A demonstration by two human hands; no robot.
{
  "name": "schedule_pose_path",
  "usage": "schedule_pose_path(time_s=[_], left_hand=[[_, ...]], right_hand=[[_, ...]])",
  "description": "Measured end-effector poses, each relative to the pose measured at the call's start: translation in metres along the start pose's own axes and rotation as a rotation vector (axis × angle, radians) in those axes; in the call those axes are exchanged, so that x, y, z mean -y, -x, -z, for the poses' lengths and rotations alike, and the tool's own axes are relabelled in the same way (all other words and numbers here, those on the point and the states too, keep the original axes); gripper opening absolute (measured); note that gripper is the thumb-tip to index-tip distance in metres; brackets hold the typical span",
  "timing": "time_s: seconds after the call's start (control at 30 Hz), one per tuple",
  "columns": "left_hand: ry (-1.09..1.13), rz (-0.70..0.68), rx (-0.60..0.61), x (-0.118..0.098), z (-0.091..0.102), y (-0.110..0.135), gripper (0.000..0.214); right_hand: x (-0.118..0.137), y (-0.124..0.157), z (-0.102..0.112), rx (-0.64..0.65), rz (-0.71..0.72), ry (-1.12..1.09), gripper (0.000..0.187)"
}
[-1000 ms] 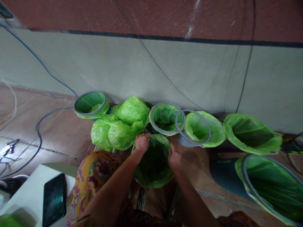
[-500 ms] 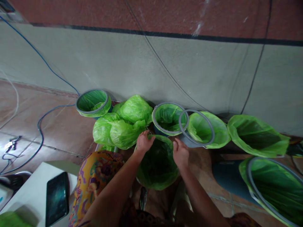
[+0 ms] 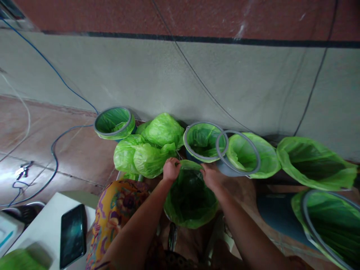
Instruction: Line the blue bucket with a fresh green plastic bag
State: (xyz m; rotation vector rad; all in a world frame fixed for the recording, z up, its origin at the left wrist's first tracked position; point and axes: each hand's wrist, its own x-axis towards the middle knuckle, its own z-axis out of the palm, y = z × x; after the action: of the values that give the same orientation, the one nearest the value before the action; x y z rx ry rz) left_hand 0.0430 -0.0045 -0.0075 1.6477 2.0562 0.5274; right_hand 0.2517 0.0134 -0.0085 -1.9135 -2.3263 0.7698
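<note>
Between my knees stands an open bin lined with a green plastic bag [image 3: 194, 217], its edge folded outward over the rim. My left hand [image 3: 171, 170] pinches the bag's far left edge. On the far right edge my right hand [image 3: 211, 176] is closed, thumb and fingers gripping the plastic. The bag's inside looks dark, and its bottom cannot be made out. Just beyond my right hand is a lined bin with a grey ring [image 3: 204, 157]. Full green bags [image 3: 152, 159] lie in a heap beyond my left hand.
Further lined bins stand along the wall: one at the far left [image 3: 114, 137], a bag-lined one [image 3: 267, 161] with a loose grey ring [image 3: 254, 144], and others to the right. A phone [image 3: 73, 236] lies on a white surface [image 3: 33, 228]. Blue cable [image 3: 56, 161] crosses the floor.
My right hand has shifted inward along the bag's edge, and its fingers now close on the plastic. My left fingers have curled tighter on the rim. The view has turned slightly left.
</note>
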Motion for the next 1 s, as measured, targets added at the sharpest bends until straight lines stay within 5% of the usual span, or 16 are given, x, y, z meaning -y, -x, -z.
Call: schedule_pose_path(time_s=[0.2, 0.4, 0.5, 0.6, 0.73, 0.87, 1.0], left_hand=[[-0.225, -0.091, -0.028, 0.002, -0.005, 0.013, 0.020], [-0.260, -0.044, 0.074, -0.007, -0.004, 0.021, 0.053], [-0.188, -0.023, 0.070, -0.016, 0.001, 0.022, 0.069], [-0.092, -0.112, 0.003, -0.027, 0.004, 0.018, 0.057], [-0.100, -0.253, 0.080, -0.032, -0.002, 0.010, 0.035], [-0.201, -0.206, 0.222, -0.025, -0.013, 0.007, 0.033], [-0.238, -0.156, 0.228, -0.018, -0.012, 0.008, 0.038]], right_hand=[[-0.005, 0.015, -0.011, 0.051, -0.163, 0.000, 0.035], [-0.012, 0.067, -0.030, -0.065, -0.419, -0.063, 0.043], [-0.010, 0.079, -0.028, -0.317, -0.358, -0.097, 0.044], [0.001, 0.065, -0.015, -0.509, -0.147, -0.162, 0.036], [0.015, 0.026, -0.004, -0.377, 0.098, -0.177, 0.032], [0.011, 0.002, -0.014, -0.172, 0.057, -0.086, 0.034], [0.004, 0.002, -0.019, -0.131, 0.016, -0.098, 0.035]])
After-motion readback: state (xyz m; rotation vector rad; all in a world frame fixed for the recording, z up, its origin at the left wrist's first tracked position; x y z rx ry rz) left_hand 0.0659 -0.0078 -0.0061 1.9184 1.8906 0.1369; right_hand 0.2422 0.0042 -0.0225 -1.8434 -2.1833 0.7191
